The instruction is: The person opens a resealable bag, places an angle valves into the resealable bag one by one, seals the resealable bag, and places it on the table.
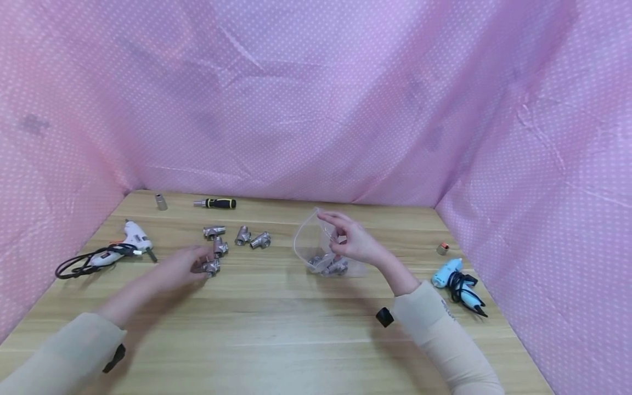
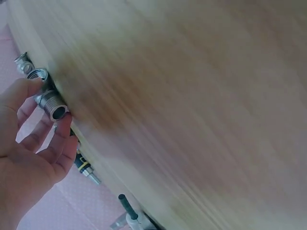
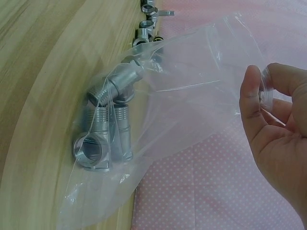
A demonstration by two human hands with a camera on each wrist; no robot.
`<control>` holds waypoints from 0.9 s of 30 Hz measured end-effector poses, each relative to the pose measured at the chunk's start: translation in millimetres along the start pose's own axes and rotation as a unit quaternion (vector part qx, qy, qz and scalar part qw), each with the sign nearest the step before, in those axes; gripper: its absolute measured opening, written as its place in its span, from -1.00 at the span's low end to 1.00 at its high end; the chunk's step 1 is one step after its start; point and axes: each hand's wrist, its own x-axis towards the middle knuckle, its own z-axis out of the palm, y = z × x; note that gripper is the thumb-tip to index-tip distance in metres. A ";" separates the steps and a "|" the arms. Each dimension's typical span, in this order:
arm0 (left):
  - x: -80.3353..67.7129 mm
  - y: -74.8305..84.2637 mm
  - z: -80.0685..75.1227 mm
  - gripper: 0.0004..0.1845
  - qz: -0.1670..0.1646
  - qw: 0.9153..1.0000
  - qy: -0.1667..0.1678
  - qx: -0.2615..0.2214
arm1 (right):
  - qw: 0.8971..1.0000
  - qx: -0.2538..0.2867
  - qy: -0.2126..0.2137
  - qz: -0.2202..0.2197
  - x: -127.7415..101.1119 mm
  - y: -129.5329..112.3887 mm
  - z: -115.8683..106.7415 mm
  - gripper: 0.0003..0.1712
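My left hand (image 1: 184, 267) pinches a metal tee pipe fitting (image 2: 52, 98) between thumb and fingers, its threaded openings showing in the left wrist view. Close beside it lies another tee fitting (image 1: 220, 247), with several more tees, including one (image 1: 260, 240), further right on the table. My right hand (image 1: 356, 239) holds the rim of a clear plastic zip bag (image 3: 192, 81) between thumb and fingers, keeping its mouth spread. Inside the bag several tee fittings (image 3: 93, 151) rest at the bottom, against the table.
On the left are a white glue gun (image 1: 135, 236) with a black cord, a metal socket (image 1: 161, 202) and a black-yellow screwdriver (image 1: 220, 203). A blue glue gun (image 1: 448, 271) and a small metal cylinder (image 1: 443, 248) stand at the right. Pink dotted cloth (image 1: 296, 137) surrounds the wooden table (image 1: 276, 334).
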 end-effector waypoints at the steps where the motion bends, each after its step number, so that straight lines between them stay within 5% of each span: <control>1: -0.3 0.6 0.1 -0.72 0.003 1.000 0.002 0.002 | 1.000 0.000 0.000 -0.001 0.2 0.0 0.2 -0.18; 9: 8.1 22.8 -7.5 -0.70 0.013 1.000 0.008 -0.016 | 1.000 -0.003 0.002 -0.006 1.5 -0.5 0.4 -0.19; 18: 32.8 65.4 -27.4 -0.72 0.076 0.994 0.081 -0.012 | 1.000 -0.005 0.012 -0.006 11.2 32.9 2.8 -0.12; 27: 57.1 111.3 -32.6 -0.73 0.117 0.983 0.139 -0.036 | 1.000 0.018 0.009 0.002 12.3 37.1 0.4 -0.08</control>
